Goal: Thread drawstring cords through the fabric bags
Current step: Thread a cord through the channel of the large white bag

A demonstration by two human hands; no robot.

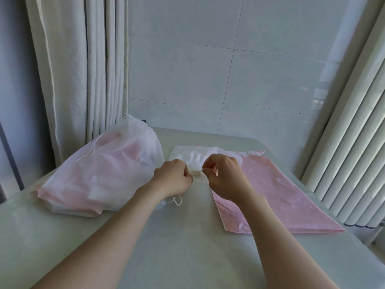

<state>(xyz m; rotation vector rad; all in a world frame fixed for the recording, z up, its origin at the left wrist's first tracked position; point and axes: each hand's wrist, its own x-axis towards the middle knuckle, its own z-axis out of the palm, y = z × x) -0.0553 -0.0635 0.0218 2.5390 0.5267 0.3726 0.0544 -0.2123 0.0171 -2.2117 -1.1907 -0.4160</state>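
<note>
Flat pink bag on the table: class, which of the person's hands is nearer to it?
Right. The right hand sits at the left edge of the pink bag, pinching the white cord; the left hand grips that cord further left, clear of it.

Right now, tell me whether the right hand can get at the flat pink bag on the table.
Probably yes: the pink bag lies mostly uncovered just beside the right hand, with nothing between them. The hand would first have to let go of the white cord it pinches.
</note>
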